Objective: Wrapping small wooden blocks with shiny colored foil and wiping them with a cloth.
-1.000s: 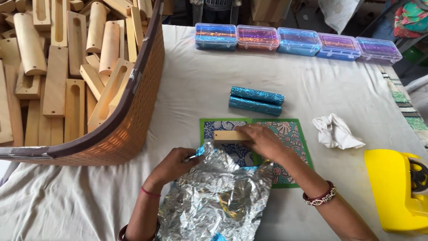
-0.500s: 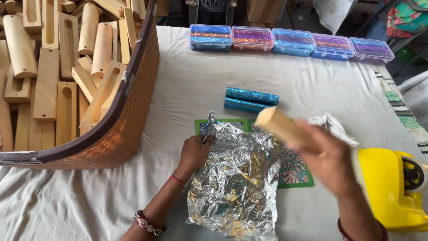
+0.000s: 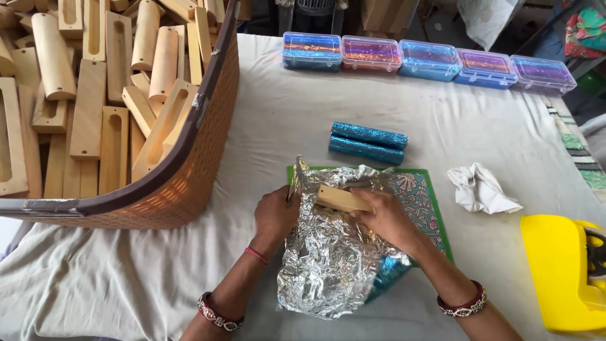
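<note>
A crumpled sheet of silver foil [image 3: 331, 259] lies over a green patterned mat [image 3: 424, 201] on the cloth-covered table. My right hand [image 3: 386, 218] presses a small wooden block [image 3: 341, 199] down onto the foil's upper part. My left hand [image 3: 274, 215] pinches the foil's left edge and holds it raised. Blue glittery backing shows under the foil at its lower right. Two finished pieces wrapped in blue glitter foil [image 3: 368, 143] lie side by side just beyond the mat.
A large brown woven basket [image 3: 196, 158] full of wooden blocks fills the left. Several clear plastic boxes [image 3: 429, 60] of coloured foil line the far edge. A crumpled white cloth [image 3: 481, 188] lies right of the mat, a yellow device [image 3: 562, 271] at the right edge.
My right hand lifted the wooden block off the mat, then brought it down onto the foil. My left hand shifted the foil up over the mat and keeps its edge raised.
</note>
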